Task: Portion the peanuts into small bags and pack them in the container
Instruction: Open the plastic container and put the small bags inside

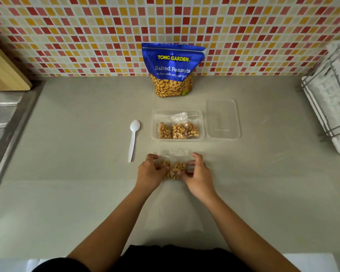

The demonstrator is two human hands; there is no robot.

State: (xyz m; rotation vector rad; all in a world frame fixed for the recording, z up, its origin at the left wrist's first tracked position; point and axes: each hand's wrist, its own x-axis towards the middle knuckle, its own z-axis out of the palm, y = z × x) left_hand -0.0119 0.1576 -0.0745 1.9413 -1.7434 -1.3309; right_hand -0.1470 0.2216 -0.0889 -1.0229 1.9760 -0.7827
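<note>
Grey-beige counter [67,193] fills most of the view and runs back to a wall [86,26] of red, orange and cream mosaic tiles. A steel sink [2,118] borders the counter on the left, and a white wire rack [330,99] stands at its right edge. Broad bare stretches of counter lie between these and the middle.

A blue pouch [173,69] of salted peanuts stands upright against the wall, centre back. Just in front of it sits the clear container [154,124] with three packed bags [179,130] side by side inside. Its lid [223,118] lies flat just beside it on the right. A white plastic spoon [133,138] lies left of the container, apart from it, bowl toward the wall.

Nearer the person, in front of the container and clear of its rim, a small clear bag [174,167] of peanuts rests on the counter, its top strip pointing at the container. The left hand [150,173] grips the bag's left side with curled fingers. The right hand [199,177] pinches its right side in the same way, so the bag lies directly between the two hands. Open counter separates the bag from the spoon.
</note>
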